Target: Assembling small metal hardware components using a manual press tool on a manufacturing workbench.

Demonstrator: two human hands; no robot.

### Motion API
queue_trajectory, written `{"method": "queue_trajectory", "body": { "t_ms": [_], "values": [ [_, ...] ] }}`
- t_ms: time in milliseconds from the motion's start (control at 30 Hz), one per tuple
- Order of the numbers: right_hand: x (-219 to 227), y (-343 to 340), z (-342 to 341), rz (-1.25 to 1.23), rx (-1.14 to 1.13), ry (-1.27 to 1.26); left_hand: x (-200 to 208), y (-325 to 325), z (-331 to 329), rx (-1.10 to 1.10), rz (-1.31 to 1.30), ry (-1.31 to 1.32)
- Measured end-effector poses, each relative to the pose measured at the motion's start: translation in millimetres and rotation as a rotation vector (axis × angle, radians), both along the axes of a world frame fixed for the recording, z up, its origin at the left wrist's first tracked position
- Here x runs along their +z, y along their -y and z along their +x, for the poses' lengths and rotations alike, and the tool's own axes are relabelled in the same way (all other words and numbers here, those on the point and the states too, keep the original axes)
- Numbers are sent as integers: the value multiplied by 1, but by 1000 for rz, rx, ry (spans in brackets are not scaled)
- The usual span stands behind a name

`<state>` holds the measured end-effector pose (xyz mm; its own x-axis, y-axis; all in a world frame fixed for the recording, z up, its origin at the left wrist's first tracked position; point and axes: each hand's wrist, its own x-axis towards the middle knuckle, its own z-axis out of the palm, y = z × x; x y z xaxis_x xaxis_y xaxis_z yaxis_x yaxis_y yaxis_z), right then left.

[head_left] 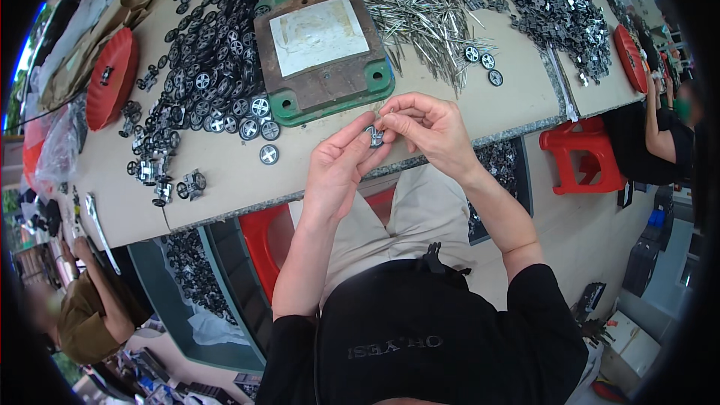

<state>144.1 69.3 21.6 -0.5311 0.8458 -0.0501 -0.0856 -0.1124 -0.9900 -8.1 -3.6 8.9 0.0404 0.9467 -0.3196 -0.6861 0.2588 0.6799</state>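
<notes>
Close to the table's front edge, my left hand [336, 163] holds a small black toy wheel [375, 137] with silver spokes between thumb and fingers. My right hand [433, 133] meets it from the right, thumb and index finger pinched together just above the wheel. Whatever lies in that pinch is too small to make out. A single loose wheel [268, 154] rests left of my hands, near a large heap of wheels [225, 52]. Beyond my hands stands a green and brown metal press base [330, 94] with a pale sheet [319, 34] on top.
Thin metal rods [427, 19] are piled right of the press, with three wheels [487, 61] beside them. Dark small parts [555, 11] cover the far right. Wheel-and-axle assemblies [154, 169] lie at left, near a red dish [112, 79]. Co-workers sit at both sides.
</notes>
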Motion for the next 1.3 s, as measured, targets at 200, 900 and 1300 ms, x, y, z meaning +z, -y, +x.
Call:
{"method": "queue_trajectory", "body": {
  "t_ms": [200, 900, 1300],
  "values": [
    [-1, 3, -1, -36, -1, 22, -1, 2, 1, 8, -1, 1],
    [23, 8, 21, 404, -61, 98, -10, 0, 6, -14, 85, 147],
    [-1, -144, 132, 758, -608, 929, -15, -9, 10, -74, 114, 163]
  ]
}}
